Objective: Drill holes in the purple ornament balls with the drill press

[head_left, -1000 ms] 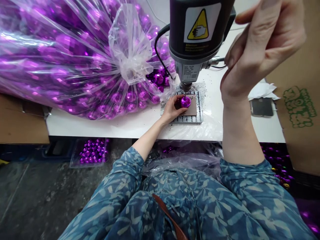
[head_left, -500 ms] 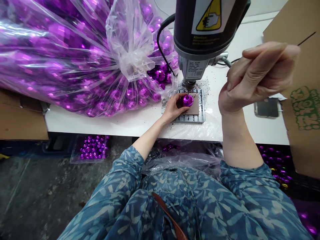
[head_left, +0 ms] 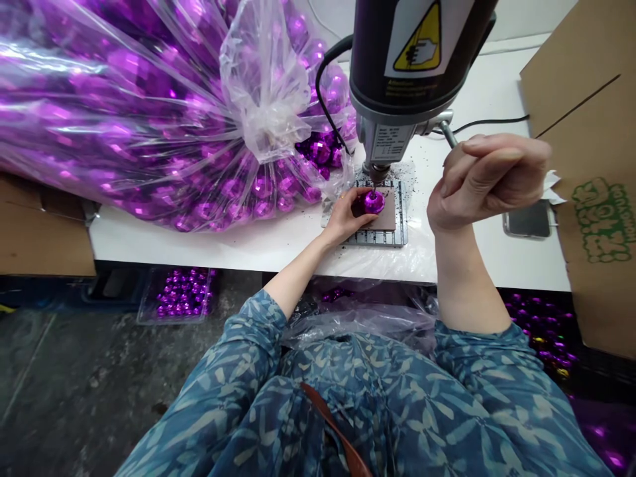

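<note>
A shiny purple faceted ball (head_left: 374, 202) rests on a brown board (head_left: 385, 217) over the slotted metal base (head_left: 401, 235) of a drill press (head_left: 390, 136). Thumb and fingers of my left hand (head_left: 346, 215) grip the ball from its left side. The drill's chuck (head_left: 380, 173) is directly above, and the bit appears to meet the top of the ball. My right hand (head_left: 489, 175) is closed around the end of the drill press lever (head_left: 448, 134); the fingers hide the lever's end.
A large clear bag of purple balls (head_left: 163, 132) fills the left of the white table (head_left: 238, 248). Cardboard boxes (head_left: 591, 132) stand at both sides. A phone (head_left: 527, 220) lies at right. Below sit a plastic bin (head_left: 183, 295) and more purple balls (head_left: 541, 331).
My right hand has moved left and slightly down with the lever. My left hand keeps hold of the ball in the same spot. The view has shifted slightly.
</note>
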A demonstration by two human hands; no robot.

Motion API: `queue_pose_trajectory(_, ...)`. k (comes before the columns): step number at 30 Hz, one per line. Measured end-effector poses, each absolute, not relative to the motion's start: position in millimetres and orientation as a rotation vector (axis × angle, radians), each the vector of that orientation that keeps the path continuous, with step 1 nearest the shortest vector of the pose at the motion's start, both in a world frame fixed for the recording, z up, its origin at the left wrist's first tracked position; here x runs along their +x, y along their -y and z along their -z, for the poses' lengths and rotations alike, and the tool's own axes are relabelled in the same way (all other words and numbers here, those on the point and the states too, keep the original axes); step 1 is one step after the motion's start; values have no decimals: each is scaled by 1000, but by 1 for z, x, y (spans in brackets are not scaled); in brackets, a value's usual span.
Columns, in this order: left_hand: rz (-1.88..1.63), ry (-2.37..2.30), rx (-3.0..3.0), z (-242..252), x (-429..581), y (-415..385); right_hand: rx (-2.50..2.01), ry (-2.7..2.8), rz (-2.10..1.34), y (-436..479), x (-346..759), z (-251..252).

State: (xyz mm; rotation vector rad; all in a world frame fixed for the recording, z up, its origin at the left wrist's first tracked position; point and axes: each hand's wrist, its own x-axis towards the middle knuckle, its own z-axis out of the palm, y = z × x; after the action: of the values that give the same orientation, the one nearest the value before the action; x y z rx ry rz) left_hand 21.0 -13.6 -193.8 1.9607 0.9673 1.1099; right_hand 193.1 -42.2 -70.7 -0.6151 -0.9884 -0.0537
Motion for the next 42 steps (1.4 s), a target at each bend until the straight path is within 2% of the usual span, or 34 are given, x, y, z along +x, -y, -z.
queue_pose_trajectory(6, -1115, -980, 1944, 196, 21, 14, -584, 1040, 2, 54, 185, 69)
queue_pose_trajectory(11, -1118, -969, 1933, 194, 25, 12, -599, 1008, -69, 58, 177, 7)
queue_pose_trajectory(14, -1147, -1012, 1918, 187, 24, 20, -718, 1020, -225, 53, 178, -31)
queue_pose_trajectory(17, -1166, -1081, 1961, 168, 9, 45, -790, 1038, -281, 46, 181, -47)
queue_pose_trajectory(23, -389, -585, 2293, 123, -38, 114, -736, 1031, -214, 41, 182, -40)
queue_pose_trajectory(25, -507, -591, 2309, 114, -41, 111, -753, 1031, -191, 40, 182, -39)
queue_pose_trajectory(27, -830, -743, 2303, 110, -38, 82, -770, 1030, -193, 40, 183, -39)
queue_pose_trajectory(29, -1147, -960, 2306, 112, -30, 33, -769, 1030, -192, 40, 184, -39)
queue_pose_trajectory(31, -1304, -1093, 2292, 119, -22, -26, -759, 1028, -172, 39, 185, -38)
queue_pose_trajectory(33, -1342, -1200, 2278, 128, -17, -78, -755, 1026, -156, 38, 185, -37)
queue_pose_trajectory(36, -1193, -1406, 2262, 137, -18, -116, -749, 1023, -170, 39, 185, -36)
queue_pose_trajectory(38, -1162, -1430, 2239, 135, -24, -111, -736, 1019, -187, 41, 183, -36)
queue_pose_trajectory(42, -1339, -1153, 2054, 124, -36, -63, -711, 1007, -201, 44, 180, -37)
